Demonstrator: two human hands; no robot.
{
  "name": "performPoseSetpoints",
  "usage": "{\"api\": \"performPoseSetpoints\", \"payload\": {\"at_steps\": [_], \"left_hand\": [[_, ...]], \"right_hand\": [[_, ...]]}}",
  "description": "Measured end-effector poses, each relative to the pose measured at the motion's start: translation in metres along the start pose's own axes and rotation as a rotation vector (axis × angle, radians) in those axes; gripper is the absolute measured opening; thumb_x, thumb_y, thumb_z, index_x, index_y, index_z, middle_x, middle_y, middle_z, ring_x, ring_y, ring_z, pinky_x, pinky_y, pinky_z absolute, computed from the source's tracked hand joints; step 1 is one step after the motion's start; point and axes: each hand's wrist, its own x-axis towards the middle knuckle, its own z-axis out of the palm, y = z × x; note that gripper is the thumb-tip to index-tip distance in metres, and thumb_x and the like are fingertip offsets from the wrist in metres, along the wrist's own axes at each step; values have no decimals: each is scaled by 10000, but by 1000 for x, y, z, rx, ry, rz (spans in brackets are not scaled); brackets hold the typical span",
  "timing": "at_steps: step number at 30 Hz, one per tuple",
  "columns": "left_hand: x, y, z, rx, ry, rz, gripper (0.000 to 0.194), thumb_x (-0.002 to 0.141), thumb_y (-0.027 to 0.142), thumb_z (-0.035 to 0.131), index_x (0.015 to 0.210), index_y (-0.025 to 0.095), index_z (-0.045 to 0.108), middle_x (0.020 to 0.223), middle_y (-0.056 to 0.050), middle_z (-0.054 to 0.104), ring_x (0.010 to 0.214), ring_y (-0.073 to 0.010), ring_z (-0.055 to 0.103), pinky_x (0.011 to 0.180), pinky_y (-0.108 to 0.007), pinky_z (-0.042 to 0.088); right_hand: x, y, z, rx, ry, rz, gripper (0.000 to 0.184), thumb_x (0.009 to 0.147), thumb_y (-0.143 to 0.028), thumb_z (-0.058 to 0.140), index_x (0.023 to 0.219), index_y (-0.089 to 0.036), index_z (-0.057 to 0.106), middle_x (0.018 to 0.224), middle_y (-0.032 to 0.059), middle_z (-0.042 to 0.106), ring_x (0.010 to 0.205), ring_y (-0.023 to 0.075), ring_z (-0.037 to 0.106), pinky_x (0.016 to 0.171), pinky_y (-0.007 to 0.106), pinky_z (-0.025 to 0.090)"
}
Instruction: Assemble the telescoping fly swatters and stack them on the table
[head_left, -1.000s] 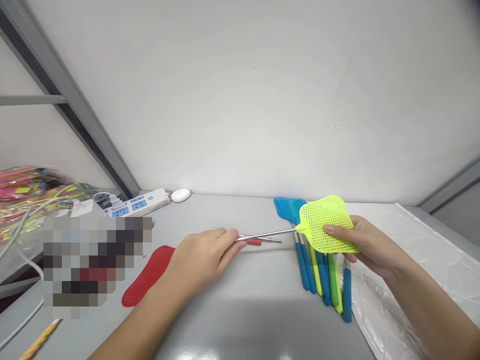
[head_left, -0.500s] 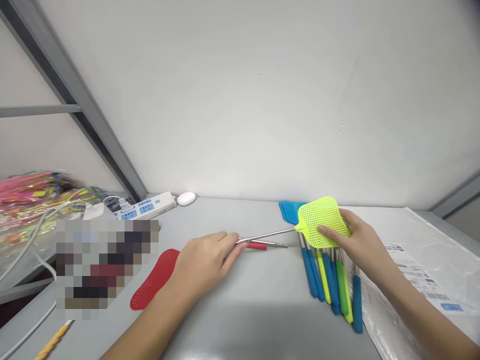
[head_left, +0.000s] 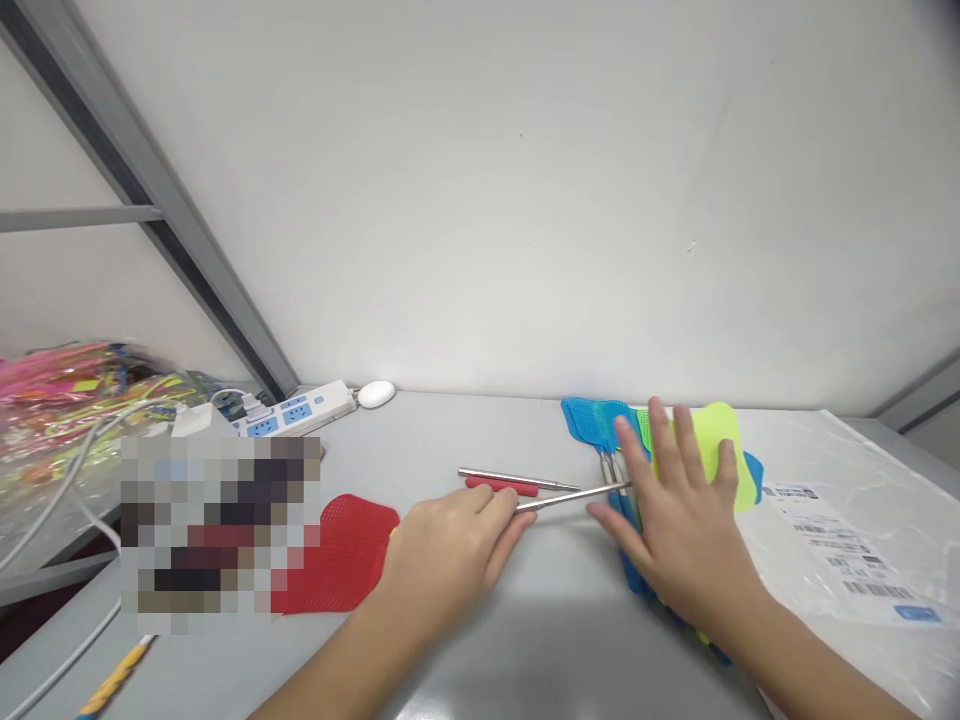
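Observation:
My left hand (head_left: 454, 545) is closed around the near end of a fly swatter, whose thin metal rod (head_left: 570, 498) points right. Its yellow-green mesh head (head_left: 724, 450) shows beyond my right hand (head_left: 686, 515), which is open with fingers spread over the head and the end of the rod. Whether the right fingers touch it, I cannot tell. Under that hand lie several more fly swatters; blue heads (head_left: 592, 420) and a blue handle (head_left: 632, 572) stick out. A red swatter head (head_left: 352, 550) rests beside my left hand.
Behind my left hand lie a red handle (head_left: 501, 487) and a metal rod (head_left: 517, 479). A power strip (head_left: 307, 408) and a white oval object (head_left: 376, 394) stand by the wall. White plastic packaging (head_left: 802, 450) covers the right side. Bagged colourful items (head_left: 82, 400) are at far left.
My right hand has released its pinch on the yellow-green head and spread its fingers. The swatter has moved right, its rod lower, with my left hand still on it.

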Motion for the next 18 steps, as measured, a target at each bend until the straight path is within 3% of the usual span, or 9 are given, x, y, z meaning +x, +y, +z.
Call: {"api": "performPoseSetpoints", "payload": {"at_steps": [3,6,11,14,18], "left_hand": [[-2,8,5,-4,17,41,292,1000,392,397,874,234,608,665,20,619,559,-155,573,479,-294,222],[-2,13,7,-16,69,75,264,995,371,421,902,225,620,646,20,608,550,-152,566,476,-301,249],[0,13,3,-33,130,114,246,983,358,454,876,212,621,642,18,606,555,-147,558,486,-300,278],[2,12,2,-46,135,120,256,982,348,458,838,205,615,657,12,611,572,-144,557,504,-291,299],[4,11,1,-77,165,152,288,991,340,437,812,197,611,637,7,588,553,-134,536,508,-277,311]], "right_hand": [[-7,-16,2,37,10,-115,732,905,-545,511,1527,-238,278,1592,142,233,1460,388,178,1104,688,78],[-9,-26,2,102,46,-150,546,921,-434,533,1422,-229,463,1526,120,392,1410,359,325,1134,648,42],[-7,-26,-3,223,121,-188,291,947,-336,536,1192,-213,636,1153,87,711,1077,257,632,1150,557,109],[-9,-20,-5,295,139,-254,249,950,-197,515,1162,-220,644,968,38,744,875,183,660,1120,499,189],[-12,-11,-7,347,206,-302,358,922,-47,459,1164,-242,638,930,-8,742,780,127,633,1044,419,266]]}}
